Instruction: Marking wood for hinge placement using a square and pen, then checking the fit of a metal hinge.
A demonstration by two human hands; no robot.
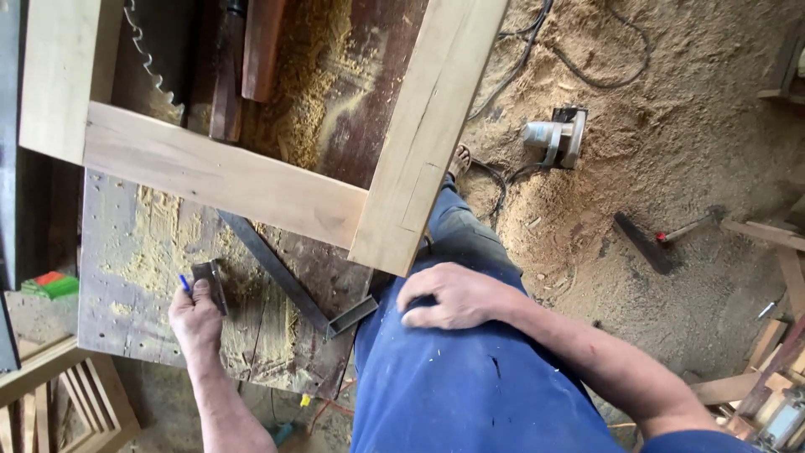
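Observation:
My left hand (196, 316) rests on the dusty workbench (126, 285), closed on a small grey metal block (210, 280) with a blue pen (184, 283) poking out beside the thumb. My right hand (454, 295) lies flat on my thigh in blue trousers (453, 386), fingers together, holding nothing. A pale wooden frame (226, 172) of joined planks lies across the bench just above both hands. A dark metal try square (289, 281) lies on the bench between my hands.
A circular saw blade (149, 59) sticks up from the bench at top left. On the sawdust floor lie a power tool (553, 134) with cables, a hammer (662, 239), and wood offcuts (776, 335) at right. A slatted wooden piece (67, 403) stands lower left.

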